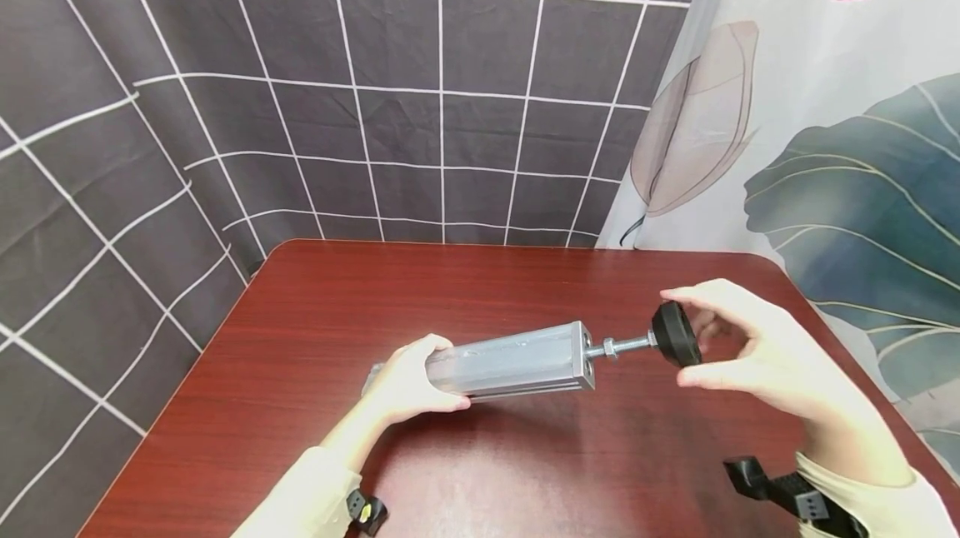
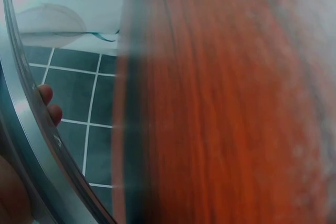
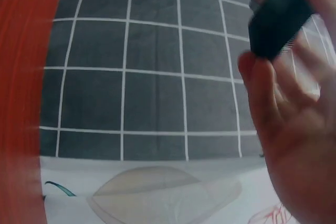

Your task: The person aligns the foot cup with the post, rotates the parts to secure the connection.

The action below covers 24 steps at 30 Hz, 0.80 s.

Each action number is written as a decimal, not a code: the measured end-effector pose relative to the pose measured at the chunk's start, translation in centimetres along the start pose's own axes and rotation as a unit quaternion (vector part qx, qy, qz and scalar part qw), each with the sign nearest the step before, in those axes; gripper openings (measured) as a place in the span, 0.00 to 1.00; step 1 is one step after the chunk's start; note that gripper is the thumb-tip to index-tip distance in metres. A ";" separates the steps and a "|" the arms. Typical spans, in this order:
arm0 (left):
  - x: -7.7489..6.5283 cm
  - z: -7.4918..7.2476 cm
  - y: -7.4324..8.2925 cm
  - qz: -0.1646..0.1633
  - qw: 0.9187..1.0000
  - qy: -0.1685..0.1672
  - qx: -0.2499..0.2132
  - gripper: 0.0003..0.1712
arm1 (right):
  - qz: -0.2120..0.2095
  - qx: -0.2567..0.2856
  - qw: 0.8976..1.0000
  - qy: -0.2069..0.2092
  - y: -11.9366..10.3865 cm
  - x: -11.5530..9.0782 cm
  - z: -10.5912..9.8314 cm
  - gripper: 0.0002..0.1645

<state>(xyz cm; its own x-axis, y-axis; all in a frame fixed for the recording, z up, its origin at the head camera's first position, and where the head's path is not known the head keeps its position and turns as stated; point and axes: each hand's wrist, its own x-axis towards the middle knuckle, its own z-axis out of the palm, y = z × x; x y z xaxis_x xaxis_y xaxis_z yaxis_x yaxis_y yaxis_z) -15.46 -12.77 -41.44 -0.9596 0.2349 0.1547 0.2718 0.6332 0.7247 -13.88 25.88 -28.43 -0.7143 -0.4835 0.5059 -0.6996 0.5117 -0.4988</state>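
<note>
Above the near half of the reddish table [image 1: 450,288], a long metal bar [image 1: 510,359] slants across, held at its far-left stretch by the left hand [image 1: 408,384], whose thumb and fingers wrap around it; the left wrist view shows two fingertips curling past its edge. From the bar's right end a threaded rod [image 1: 639,343] sticks out, with a nut [image 1: 610,347] partway along and a round black foot [image 1: 675,334] at its tip. The bar looks stiff and sturdy, probably fairly weighty, and its smooth faces could slide in a loose grip, so a full wrap around the body seems the safest hold. The foot, likely rubber or hard plastic, should give better purchase around its rim. That is where the right hand [image 1: 750,346] has it, pinched between thumb and fingers spread to the foot's width, the palm off to its right. Whether the bar's left end touches the table cannot be told.
</note>
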 end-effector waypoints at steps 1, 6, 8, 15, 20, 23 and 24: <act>0.0 0.0 0.0 0.003 1.000 0.000 0.000 0.36 | 0.039 0.000 0.999 0.015 -0.4 0.0 0.2 0.44; 0.1 0.2 -0.1 0.011 1.000 0.003 0.007 0.35 | 0.199 -0.029 0.979 0.034 -1.8 -0.1 0.8 0.22; 0.1 0.3 0.0 0.007 1.000 0.004 0.006 0.35 | 0.198 -0.026 0.980 0.013 -1.7 -0.4 0.5 0.25; -0.1 0.7 0.1 -0.004 1.000 -0.015 0.023 0.38 | 0.051 0.036 0.993 -0.100 0.2 -2.2 -1.5 0.66; 0.0 0.9 -0.3 0.000 0.999 -0.012 0.032 0.39 | 0.003 0.010 0.992 -0.129 0.7 -2.8 -1.4 0.62; 0.0 0.8 -0.3 -0.003 1.000 -0.008 0.025 0.38 | -0.016 0.021 0.992 -0.125 0.8 -2.8 -1.0 0.56; 0.0 0.8 -0.3 -0.004 1.000 -0.007 0.024 0.38 | -0.011 0.027 0.993 -0.115 0.8 -2.7 -0.8 0.55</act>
<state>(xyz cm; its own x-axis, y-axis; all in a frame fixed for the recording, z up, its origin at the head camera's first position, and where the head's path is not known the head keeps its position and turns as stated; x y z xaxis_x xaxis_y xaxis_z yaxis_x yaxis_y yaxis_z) -15.50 -12.35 -42.15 -0.9609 0.2391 0.1395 0.2672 0.6697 0.6929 -12.48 28.13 -29.60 -0.6796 -0.6467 0.3463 -0.7108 0.4638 -0.5289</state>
